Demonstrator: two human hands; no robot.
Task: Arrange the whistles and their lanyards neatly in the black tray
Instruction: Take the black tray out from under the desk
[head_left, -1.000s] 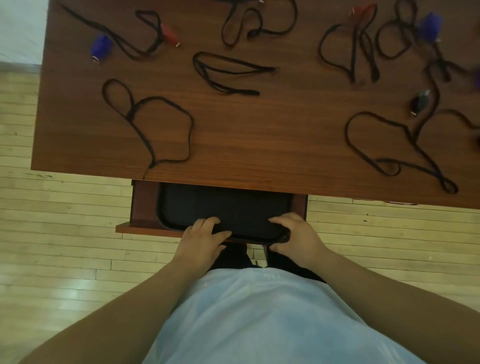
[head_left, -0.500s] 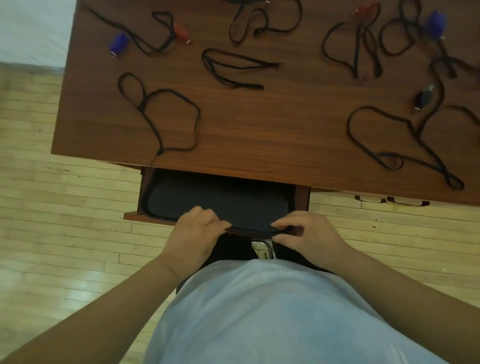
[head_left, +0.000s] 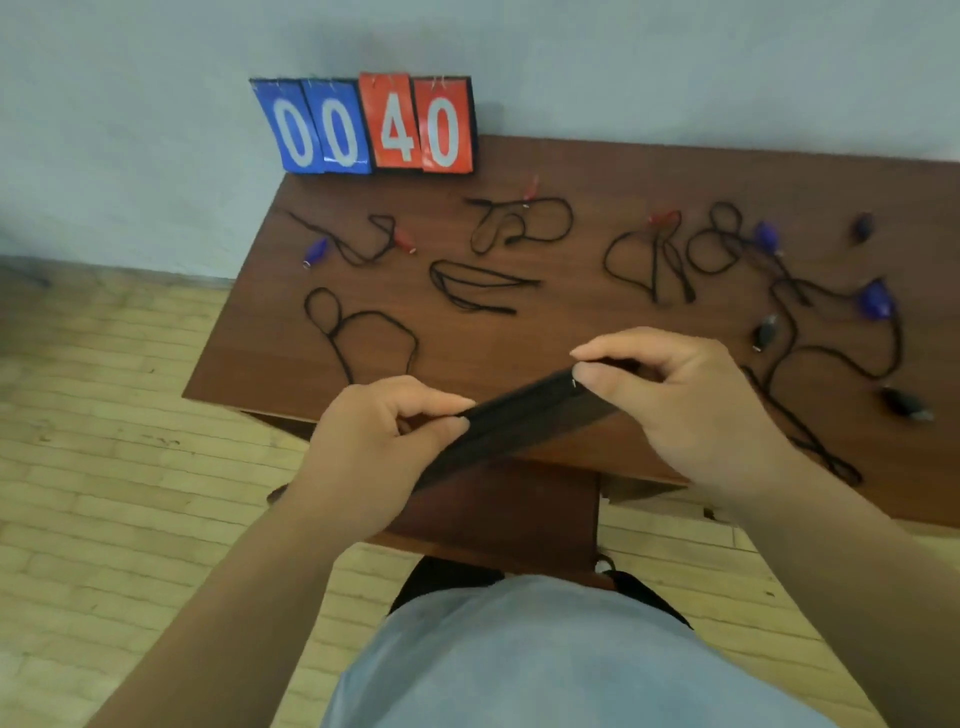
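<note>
Now we hold the tray (head_left: 511, 423) edge-on and tilted over the near edge of the tabletop (head_left: 571, 327), our left grip (head_left: 363, 457) pinching its lower end and our right grip (head_left: 691, 405) pinching its raised end. Beyond it the whistles (head_left: 875, 302) and lanyards (head_left: 363, 325) lie scattered across the tabletop, with score cards (head_left: 374, 124) at the far corner.

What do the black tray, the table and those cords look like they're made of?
The black tray looks like matte plastic: thin, stiff, seen edge-on. The table is wood or wood-look laminate, reddish-brown grain with slight sheen. The lanyards seem woven fabric cord, limp and looping.
</note>
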